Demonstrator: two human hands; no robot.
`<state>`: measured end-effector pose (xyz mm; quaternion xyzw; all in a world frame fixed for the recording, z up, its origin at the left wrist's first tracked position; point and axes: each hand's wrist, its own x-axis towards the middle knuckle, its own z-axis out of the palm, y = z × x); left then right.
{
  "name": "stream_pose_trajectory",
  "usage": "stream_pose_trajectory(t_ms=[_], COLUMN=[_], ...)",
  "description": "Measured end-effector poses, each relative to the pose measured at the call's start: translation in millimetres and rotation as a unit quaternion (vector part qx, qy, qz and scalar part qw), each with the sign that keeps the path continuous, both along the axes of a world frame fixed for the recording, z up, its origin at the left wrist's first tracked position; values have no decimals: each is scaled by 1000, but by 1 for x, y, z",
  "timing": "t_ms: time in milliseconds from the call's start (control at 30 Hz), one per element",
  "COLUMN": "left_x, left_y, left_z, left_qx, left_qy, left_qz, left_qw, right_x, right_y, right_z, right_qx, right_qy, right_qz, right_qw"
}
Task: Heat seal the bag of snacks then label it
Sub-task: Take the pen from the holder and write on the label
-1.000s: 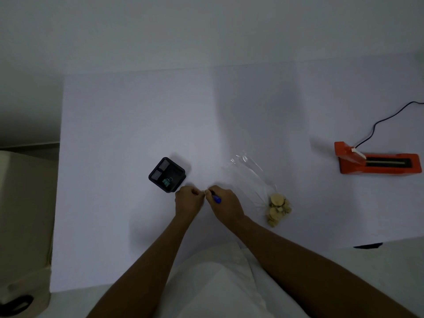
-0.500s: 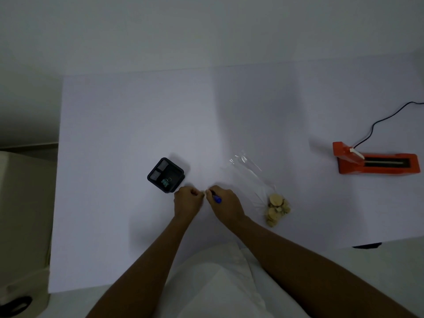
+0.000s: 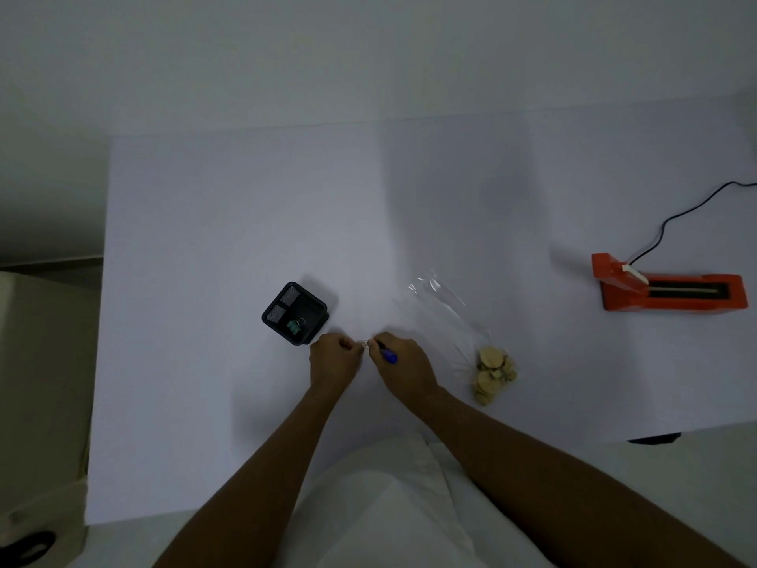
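A clear plastic bag [image 3: 446, 317] lies on the white table [image 3: 245, 219], with round tan snacks [image 3: 493, 373] bunched at its near end. My right hand [image 3: 403, 364] holds a blue pen [image 3: 387, 354] just left of the bag. My left hand [image 3: 334, 358] is closed beside it, and a small pale label [image 3: 363, 343] is pinched between the two hands. The orange heat sealer [image 3: 672, 286] sits far to the right, its black cord [image 3: 676, 223] running off the table.
A black mesh organiser [image 3: 295, 313] with a green clip inside stands just behind my left hand. A beige cabinet [image 3: 41, 383] sits left of the table. The table's near edge runs close to my body.
Both hands stay together over the small label with almost no movement. The bag and sealer have not moved.
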<state>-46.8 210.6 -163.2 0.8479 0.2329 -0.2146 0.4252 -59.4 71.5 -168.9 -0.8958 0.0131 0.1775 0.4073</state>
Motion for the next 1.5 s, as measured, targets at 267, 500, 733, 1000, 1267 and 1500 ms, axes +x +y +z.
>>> stream_pose_trajectory(t_ms=[267,500,733,1000,1267,1500], left_x=[1,1,0,1,1,1], left_y=[0,0,0,0,1,0], left_z=[0,0,3,4,0,-2], left_qx=[12,9,2,3,1,6], left_qy=[2,8,-4,2,-1,-6], left_qz=[1,6,5,-1,3,4], left_qw=[1000,1000,1000,1000,1000,1000], right_x=[-1,0,0,3,2,2], right_y=[-3,-8,-1,9,7,7], right_z=[3,5,6,2,4,5], right_qx=[-2,12,16,-5,-15,-18], right_qy=[-13,-30,-30,-3,1,14], right_qz=[-7,-14,13,46,23,28], right_qw=[1000,999,999,999,1000,999])
